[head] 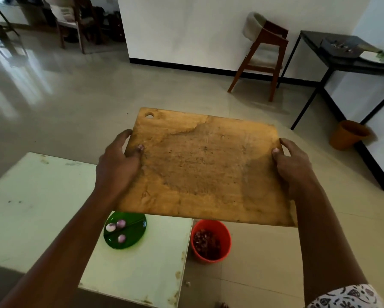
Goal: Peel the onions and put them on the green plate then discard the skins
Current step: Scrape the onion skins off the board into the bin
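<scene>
I hold a wooden cutting board (204,167) in the air, roughly level, above the table's right end and the floor. My left hand (119,161) grips its left edge, thumb on top. My right hand (293,163) grips its right edge the same way. The board's top is bare. Below its near edge, a green plate (133,238) on the white table (42,207) carries three peeled pinkish onions (121,223). On the floor beside the table stands a red bin (211,241) with reddish onion skins inside.
An orange bucket (347,137) stands on the floor at right under a black table (342,61) holding a tray and a plate. A wooden chair (264,54) is by the far wall. A small scrap (187,283) lies on the tiled floor near the table's corner.
</scene>
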`<act>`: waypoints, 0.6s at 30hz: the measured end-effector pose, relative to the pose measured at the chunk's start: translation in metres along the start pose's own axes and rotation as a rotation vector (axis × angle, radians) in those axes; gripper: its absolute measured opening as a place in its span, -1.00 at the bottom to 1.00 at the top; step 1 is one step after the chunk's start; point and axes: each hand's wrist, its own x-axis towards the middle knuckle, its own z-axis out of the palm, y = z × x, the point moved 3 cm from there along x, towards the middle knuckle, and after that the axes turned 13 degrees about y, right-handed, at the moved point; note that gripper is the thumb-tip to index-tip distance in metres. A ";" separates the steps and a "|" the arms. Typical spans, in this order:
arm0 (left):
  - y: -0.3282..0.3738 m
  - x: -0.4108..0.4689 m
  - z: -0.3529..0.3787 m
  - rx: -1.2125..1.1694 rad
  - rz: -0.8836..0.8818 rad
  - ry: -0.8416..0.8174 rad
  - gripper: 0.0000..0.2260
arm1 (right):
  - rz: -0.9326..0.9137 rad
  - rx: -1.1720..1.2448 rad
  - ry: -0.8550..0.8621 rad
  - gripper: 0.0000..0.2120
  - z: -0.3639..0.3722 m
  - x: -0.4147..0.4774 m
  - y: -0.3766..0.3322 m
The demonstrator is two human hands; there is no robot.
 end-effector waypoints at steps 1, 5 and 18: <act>-0.004 0.004 -0.006 0.003 0.001 -0.002 -0.57 | 0.000 -0.001 -0.002 -0.59 0.004 -0.006 -0.003; -0.013 0.013 -0.021 -0.007 -0.010 -0.007 -0.56 | 0.003 -0.001 -0.010 -0.58 0.014 -0.018 -0.015; -0.035 0.034 -0.036 -0.033 -0.059 0.031 -0.57 | -0.034 -0.024 -0.032 -0.58 0.037 -0.024 -0.044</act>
